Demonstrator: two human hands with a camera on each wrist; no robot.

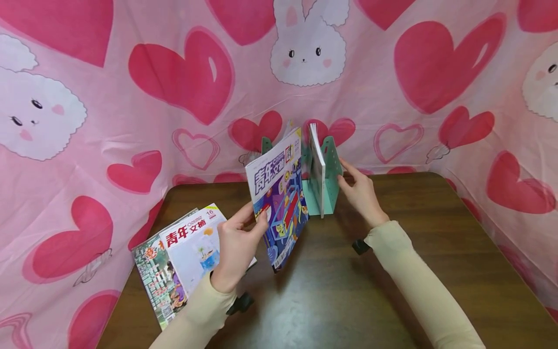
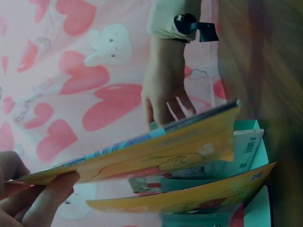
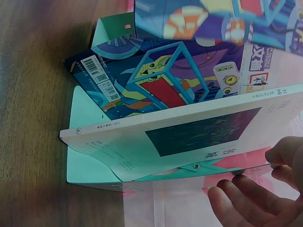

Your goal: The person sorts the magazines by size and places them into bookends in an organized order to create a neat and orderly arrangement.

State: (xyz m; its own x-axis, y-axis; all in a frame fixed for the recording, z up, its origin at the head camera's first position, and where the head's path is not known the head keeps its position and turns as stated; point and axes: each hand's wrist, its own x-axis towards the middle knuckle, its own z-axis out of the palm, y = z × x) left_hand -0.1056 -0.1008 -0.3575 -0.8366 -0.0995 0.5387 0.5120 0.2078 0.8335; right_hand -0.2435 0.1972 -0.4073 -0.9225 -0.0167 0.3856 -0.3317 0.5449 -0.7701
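Note:
My left hand (image 1: 237, 245) grips a magazine (image 1: 281, 208) with a purple and blue cover, thumb on its front, holding it raised and tilted. Its yellow back (image 2: 199, 146) shows in the left wrist view. My right hand (image 1: 362, 196) holds the outer edge of the right side panel (image 1: 332, 169) of a mint-green bookend stand (image 1: 315, 206). Against that panel leans a thin white book (image 3: 189, 142). A second magazine with a matching purple-blue cover (image 3: 165, 78) stands inside the bookend stand, mostly hidden behind the held one in the head view.
Left on the brown table (image 1: 331, 291) lie overlapping magazines, one with a white and light-blue cover (image 1: 192, 247) above one with a green cover (image 1: 152, 271). A pink cloth (image 1: 348, 106) printed with hearts and rabbits rises behind the table and along its sides.

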